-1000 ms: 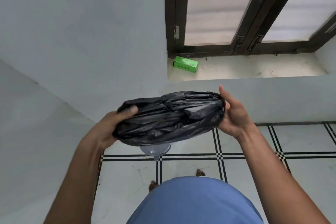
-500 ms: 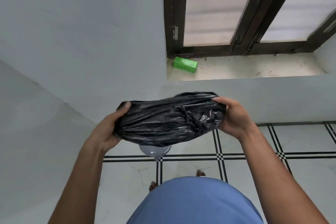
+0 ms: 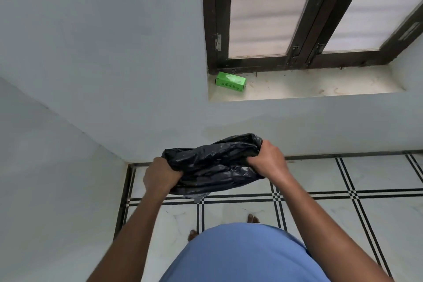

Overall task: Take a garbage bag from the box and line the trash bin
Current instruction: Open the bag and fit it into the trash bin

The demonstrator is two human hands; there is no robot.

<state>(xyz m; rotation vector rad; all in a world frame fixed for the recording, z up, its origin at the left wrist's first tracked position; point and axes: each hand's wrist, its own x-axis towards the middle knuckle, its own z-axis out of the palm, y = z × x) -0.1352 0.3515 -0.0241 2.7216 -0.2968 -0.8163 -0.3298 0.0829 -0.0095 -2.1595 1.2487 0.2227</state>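
A crumpled black garbage bag [image 3: 212,165] is stretched between both hands, low over the floor near the room's corner. My left hand [image 3: 160,175] grips its left end and my right hand [image 3: 267,162] grips its right end. Under the bag only a small grey sliver of the trash bin [image 3: 198,197] shows; the rest is hidden by the plastic. The green box [image 3: 230,82] lies on the window sill, far above and behind the hands.
White walls meet in a corner at the left. The window sill [image 3: 320,87] runs under a dark-framed window [image 3: 299,52]. The floor has white tiles with black lines [image 3: 343,194]. My blue shirt and bare toes are at the bottom.
Both hands have lowered the bag toward the floor, over the bin. Both hands' fingers have closed into fists on the bag's ends. The bin is now almost fully covered.
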